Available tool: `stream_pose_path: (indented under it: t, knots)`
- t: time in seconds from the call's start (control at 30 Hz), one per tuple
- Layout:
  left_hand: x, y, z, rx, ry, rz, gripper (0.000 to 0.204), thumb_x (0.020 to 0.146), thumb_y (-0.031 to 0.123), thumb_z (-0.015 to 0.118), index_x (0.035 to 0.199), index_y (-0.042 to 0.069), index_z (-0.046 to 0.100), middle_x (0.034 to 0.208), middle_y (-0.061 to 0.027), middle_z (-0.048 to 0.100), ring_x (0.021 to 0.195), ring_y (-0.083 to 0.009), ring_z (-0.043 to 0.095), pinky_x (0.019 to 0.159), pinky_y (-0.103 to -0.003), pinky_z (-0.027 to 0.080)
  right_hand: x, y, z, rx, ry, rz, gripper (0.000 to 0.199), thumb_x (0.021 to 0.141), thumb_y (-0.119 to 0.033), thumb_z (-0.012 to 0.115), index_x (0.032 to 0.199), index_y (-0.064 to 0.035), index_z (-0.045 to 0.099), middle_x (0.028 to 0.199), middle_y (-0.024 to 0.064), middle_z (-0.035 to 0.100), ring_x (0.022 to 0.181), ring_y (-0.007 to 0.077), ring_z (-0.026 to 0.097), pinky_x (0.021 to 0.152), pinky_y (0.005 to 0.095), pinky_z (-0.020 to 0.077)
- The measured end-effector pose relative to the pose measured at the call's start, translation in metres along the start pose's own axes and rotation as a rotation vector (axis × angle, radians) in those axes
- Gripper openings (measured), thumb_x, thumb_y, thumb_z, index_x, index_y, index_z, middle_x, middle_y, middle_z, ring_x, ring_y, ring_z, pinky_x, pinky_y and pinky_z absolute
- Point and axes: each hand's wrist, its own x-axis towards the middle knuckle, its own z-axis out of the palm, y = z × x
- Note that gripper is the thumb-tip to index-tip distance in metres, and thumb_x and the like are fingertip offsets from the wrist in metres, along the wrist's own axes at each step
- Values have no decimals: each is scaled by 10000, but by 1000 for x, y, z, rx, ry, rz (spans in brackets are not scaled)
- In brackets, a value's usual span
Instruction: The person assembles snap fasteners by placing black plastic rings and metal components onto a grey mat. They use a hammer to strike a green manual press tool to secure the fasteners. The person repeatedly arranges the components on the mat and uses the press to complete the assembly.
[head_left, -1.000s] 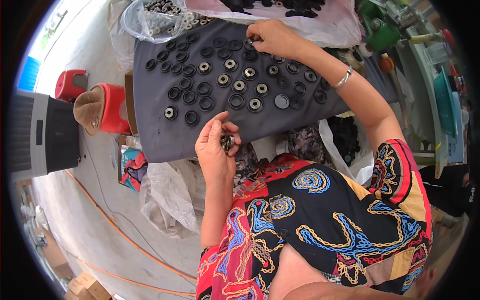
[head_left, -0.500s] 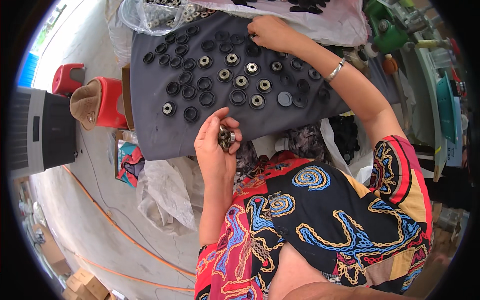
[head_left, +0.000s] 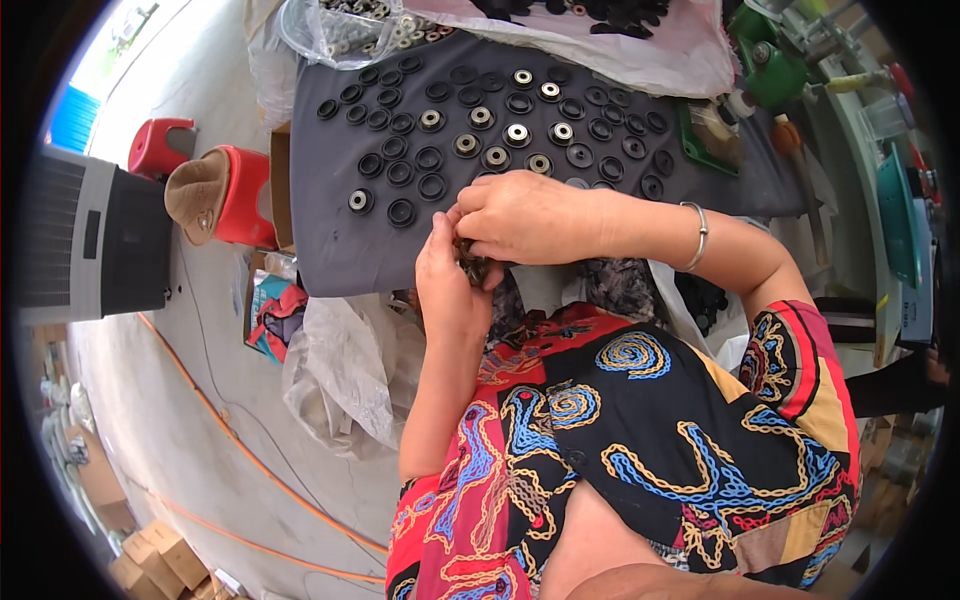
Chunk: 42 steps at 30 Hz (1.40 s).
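My left hand [head_left: 450, 285] is cupped around several small metal ball bearings [head_left: 472, 264] near the front edge of the cloth-covered table. Over that handful is my right hand [head_left: 530, 215], its fingers pinched together against the bearings; what lies between its fingertips is hidden. Beyond both hands, many black plastic rings [head_left: 432, 186] lie spread in loose rows on the dark grey cloth [head_left: 335, 240]. Several of them have a shiny bearing [head_left: 517, 134] seated in the middle, and one such ring with a bearing [head_left: 360, 201] sits apart at the left.
At the far edge stands a clear bag of metal parts [head_left: 350, 30], beside a white sack [head_left: 670, 60] with black pieces. A green machine [head_left: 765, 55] and a wooden-handled tool [head_left: 790, 140] are at the right. Red stools [head_left: 240, 195] and an orange hose [head_left: 230, 420] are on the floor at left.
My right hand has come back from the far rings to the bearings in my left hand. Two rings with bearings now show where it was. The view has shifted slightly.
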Motion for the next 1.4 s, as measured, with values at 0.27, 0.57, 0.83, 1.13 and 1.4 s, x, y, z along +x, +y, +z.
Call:
stream_pose_path:
  t: [0.27, 0.57, 0.83, 1.13, 1.4]
  knots:
    - [-4, -8, 2, 71, 7, 11, 400, 1039, 377, 379, 987, 25, 560, 761, -74, 604, 586, -144, 584, 413, -229, 338, 7, -7, -6, 46, -210, 250, 166, 804, -122, 630, 868, 28, 603, 872, 145, 608, 826, 327, 631, 731, 424, 517]
    - [2, -7, -14, -66, -123, 49, 295, 1035, 259, 432, 958, 13, 576, 746, -87, 623, 562, -140, 574, 422, -217, 345, 3, -4, 3, 135, 73, 265, 157, 828, -151, 633, 867, 2, 633, 864, 153, 643, 808, 330, 654, 735, 406, 524]
    - [4, -8, -22, -68, -45, 82, 160, 980, 171, 572, 935, 17, 587, 722, -76, 629, 526, -119, 565, 387, -194, 308, -1, -2, 6, 97, 204, 118, 122, 795, -65, 654, 896, -2, 626, 820, 119, 590, 734, 308, 641, 647, 382, 523]
    - [2, 3, -14, -6, 34, 145, 196, 976, 174, 574, 1012, -17, 603, 797, -123, 651, 557, -142, 571, 399, -196, 318, 13, 24, -10, -257, 121, 50, 197, 749, -119, 669, 926, -34, 650, 831, 117, 599, 739, 284, 647, 658, 377, 550]
    - [7, 7, -25, -139, -1, 88, 191, 986, 144, 528, 1038, -24, 602, 868, -161, 652, 575, -165, 583, 400, -214, 321, 36, 138, -66, -384, 86, 485, 256, 749, -89, 643, 996, -35, 684, 934, 141, 683, 867, 310, 652, 794, 401, 516]
